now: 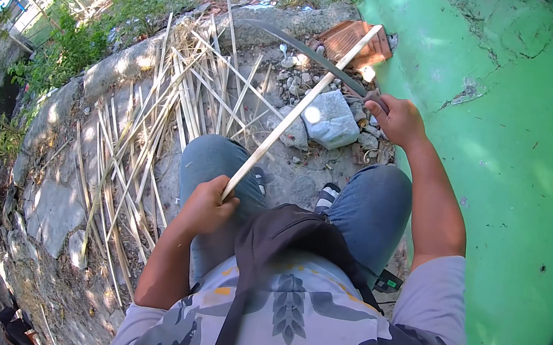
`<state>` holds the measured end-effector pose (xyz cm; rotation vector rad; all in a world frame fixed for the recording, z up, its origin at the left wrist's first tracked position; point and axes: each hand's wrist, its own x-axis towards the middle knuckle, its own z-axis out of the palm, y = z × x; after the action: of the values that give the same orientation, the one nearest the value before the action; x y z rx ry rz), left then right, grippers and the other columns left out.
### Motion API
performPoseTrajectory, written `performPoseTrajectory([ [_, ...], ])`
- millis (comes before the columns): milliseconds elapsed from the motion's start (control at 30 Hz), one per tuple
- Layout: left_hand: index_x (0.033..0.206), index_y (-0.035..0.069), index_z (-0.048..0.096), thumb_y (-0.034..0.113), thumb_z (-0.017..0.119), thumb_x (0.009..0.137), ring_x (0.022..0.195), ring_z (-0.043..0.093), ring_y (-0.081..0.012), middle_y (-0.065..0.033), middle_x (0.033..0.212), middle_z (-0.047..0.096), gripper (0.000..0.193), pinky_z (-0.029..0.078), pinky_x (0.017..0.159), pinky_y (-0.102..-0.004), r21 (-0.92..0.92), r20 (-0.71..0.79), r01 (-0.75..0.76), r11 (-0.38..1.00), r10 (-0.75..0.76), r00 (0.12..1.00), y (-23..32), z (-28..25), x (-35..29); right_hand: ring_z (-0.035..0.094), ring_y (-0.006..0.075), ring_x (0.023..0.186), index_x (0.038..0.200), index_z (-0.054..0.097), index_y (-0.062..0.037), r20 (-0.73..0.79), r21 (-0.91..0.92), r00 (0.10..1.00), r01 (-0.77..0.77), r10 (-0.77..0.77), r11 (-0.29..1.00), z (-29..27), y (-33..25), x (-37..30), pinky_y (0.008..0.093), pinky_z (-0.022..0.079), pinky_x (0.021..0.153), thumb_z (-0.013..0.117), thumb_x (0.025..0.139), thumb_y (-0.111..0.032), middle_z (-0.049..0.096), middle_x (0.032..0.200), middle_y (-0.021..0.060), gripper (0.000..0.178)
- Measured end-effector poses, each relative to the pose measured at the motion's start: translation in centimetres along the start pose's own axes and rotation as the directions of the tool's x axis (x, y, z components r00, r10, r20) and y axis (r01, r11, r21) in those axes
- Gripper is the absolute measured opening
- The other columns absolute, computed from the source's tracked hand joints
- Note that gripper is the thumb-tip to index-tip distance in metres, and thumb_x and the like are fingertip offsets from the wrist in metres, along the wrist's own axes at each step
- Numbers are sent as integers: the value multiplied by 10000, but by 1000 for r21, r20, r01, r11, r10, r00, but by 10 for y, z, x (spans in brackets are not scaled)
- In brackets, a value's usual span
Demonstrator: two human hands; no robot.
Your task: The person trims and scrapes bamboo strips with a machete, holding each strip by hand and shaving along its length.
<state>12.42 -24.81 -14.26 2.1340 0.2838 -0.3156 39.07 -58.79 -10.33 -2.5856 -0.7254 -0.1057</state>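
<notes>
My left hand [208, 207] is closed round the lower end of a long pale strip, which looks like split bamboo [290, 118], above my left knee. The strip slants up and away to the right. In my right hand [400, 121] is the dark handle of a machete [316, 58]; its long, curved blade reaches to the left and crosses the strip near its far part. Whether blade and strip touch, I cannot tell. A pile of similar pale strips [156, 129] lies on the ground to the left.
A whitish stone block [331, 119] stands beyond my knees, with rubble around it. Orange-brown tiles [353, 43] lean at the foot of the green wall [496, 201] on my right. A low stone edge [122, 68] runs along the far left, with plants behind it.
</notes>
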Motion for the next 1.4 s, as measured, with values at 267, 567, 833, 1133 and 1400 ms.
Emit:
performPoseTrajectory([
  [267, 818, 70, 491, 80, 720, 884, 679, 417, -95, 19, 710, 449, 239, 396, 586, -309, -81, 13, 15, 997, -14, 1000, -2, -2, -5, 666, 396, 698, 796, 619, -82, 103, -115, 949, 308, -297, 945, 3, -7, -20, 480, 507, 616, 561, 936, -670, 656, 693, 156, 607],
  [567, 860, 47, 523, 95, 707, 892, 682, 469, -99, -9, 708, 499, 194, 417, 591, -311, -104, -6, -10, 995, 9, 1000, -8, -1, -3, 530, 178, 527, 880, 634, -17, -232, 278, 973, 50, 17, 959, 32, 33, -9, 380, 424, 513, 543, 988, -631, 513, 593, 76, 630],
  [833, 851, 55, 520, 172, 728, 938, 684, 429, -82, 21, 718, 482, 254, 388, 582, -303, -188, -17, -39, 981, 37, 999, -6, -2, -3, 498, 67, 533, 868, 555, -97, 109, 968, 990, -128, 94, 216, 64, -37, -11, 227, 383, 481, 701, 945, -515, 497, 610, -30, 450],
  [1133, 1088, 10, 612, 264, 603, 1027, 766, 493, -112, -17, 782, 553, 262, 440, 699, -302, -97, -81, -75, 992, 67, 994, -1, 4, -17, 523, 75, 549, 887, 545, -105, 116, 988, 975, -132, 190, 76, 82, -73, -20, 245, 411, 499, 765, 941, -269, 534, 644, -26, 280],
  [1400, 1302, 18, 584, 206, 618, 1008, 793, 560, -161, -83, 835, 603, 350, 479, 759, -333, 53, -84, -58, 997, 62, 995, 15, 10, -20, 518, 47, 534, 1055, 632, -41, 137, 975, 972, -167, 193, 146, 86, -74, -29, 234, 436, 506, 762, 931, -240, 557, 685, -36, 269],
])
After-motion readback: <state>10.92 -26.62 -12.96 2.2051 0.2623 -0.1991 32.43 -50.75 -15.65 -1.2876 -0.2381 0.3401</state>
